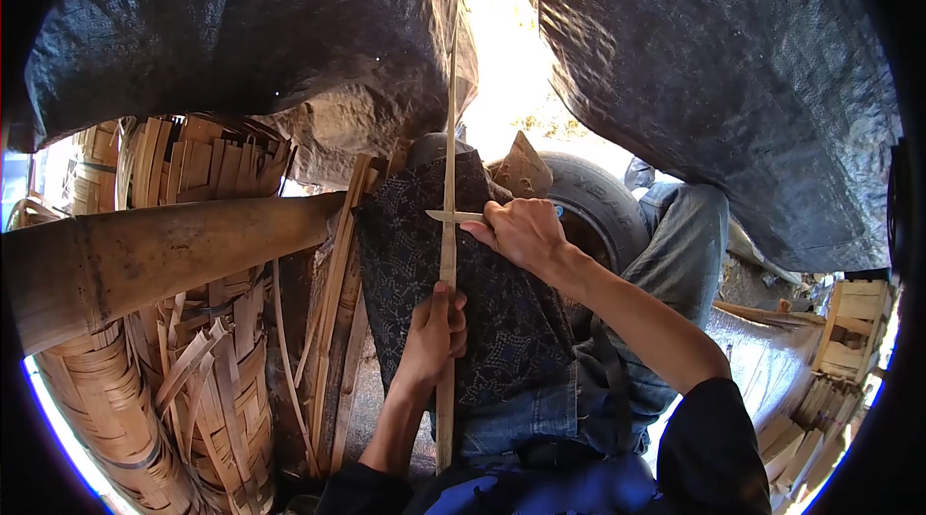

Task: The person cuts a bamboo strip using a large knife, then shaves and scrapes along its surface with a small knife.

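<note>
A long, thin bamboo strip (449,259) runs upright through the middle of the view, over a dark patterned cloth (511,322) spread on the person's lap. My left hand (431,334) is closed round the lower part of the strip. Above it and to the right, my right hand (522,232) is closed on a knife; its handle is hidden in the fingers. The knife blade (446,216) points left and lies across the strip, seemingly touching it.
A thick bamboo pole (183,250) juts in from the left over woven bamboo rolls (106,399). A tyre (603,206) stands beyond my right hand. Dark sheeting (714,81) hangs overhead on both sides. Split bamboo pieces (810,428) lie at the far right.
</note>
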The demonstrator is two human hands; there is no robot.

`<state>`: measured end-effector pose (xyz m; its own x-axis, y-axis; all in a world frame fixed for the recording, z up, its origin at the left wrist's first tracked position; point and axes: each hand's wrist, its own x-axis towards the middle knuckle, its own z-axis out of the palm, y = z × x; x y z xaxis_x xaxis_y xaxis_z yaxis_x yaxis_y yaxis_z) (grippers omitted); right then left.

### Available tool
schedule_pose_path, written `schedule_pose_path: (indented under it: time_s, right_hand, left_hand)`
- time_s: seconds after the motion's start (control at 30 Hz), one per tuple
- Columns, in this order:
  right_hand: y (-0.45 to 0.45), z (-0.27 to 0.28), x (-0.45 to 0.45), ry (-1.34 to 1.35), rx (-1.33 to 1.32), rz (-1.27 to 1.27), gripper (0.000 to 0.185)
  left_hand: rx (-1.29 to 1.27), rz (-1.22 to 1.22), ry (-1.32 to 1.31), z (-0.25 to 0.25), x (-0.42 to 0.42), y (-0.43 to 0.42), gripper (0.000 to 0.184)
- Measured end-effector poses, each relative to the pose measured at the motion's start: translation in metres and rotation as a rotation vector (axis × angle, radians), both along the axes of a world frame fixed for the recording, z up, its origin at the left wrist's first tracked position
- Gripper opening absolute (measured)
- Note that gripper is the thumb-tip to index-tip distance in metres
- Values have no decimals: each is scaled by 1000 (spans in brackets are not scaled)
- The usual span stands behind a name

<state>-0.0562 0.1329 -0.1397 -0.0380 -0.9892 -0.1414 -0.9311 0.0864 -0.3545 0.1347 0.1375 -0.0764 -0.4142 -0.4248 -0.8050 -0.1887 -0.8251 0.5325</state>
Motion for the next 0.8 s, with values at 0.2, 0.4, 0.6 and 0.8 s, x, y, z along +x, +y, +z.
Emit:
schedule_pose_path:
  time_s: [0.2,0.4,0.6,0.8]
  right_hand:
    - [-1,-3,0,11,-49,-5,53]
    - [10,14,-2,-104,-68,-23,51]
    - [6,26,-3,-31,7,-36,59]
    - [0,26,6,-25,-2,-71,62]
  left_hand:
    - [-13,11,16,1,0,0,38]
    - [14,26,71,-1,2,2,39]
    - [8,10,70,4,-2,4,35]
    - [-16,-16,70,3,-4,4,37]
